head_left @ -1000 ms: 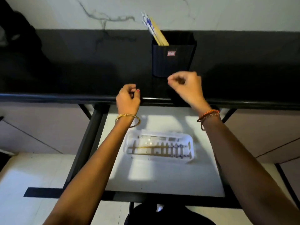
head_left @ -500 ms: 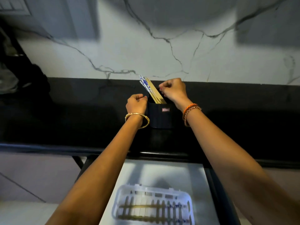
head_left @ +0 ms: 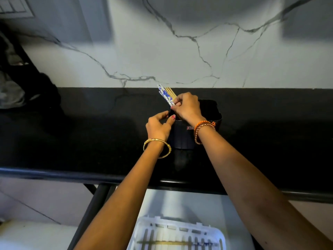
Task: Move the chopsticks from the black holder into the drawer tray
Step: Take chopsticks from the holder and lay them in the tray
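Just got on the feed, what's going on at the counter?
A person is emptying the black holder on the counter. The right hand pinches the chopsticks sticking out of it, while the left hand steadies the holder's rim. The white tray in the open drawer below already has chopsticks.

A: pretty dim kitchen tbh. White marble-look wall (head_left: pixel 180 56) with dark grey veins, big soft shadows across it.

B: yep, and a glossy black countertop (head_left: pixel 90 138) under it, rounded front edge catching a glint. Pale cabinet fronts (head_left: pixel 45 201) below, switch panel (head_left: pixel 12 6) top left.
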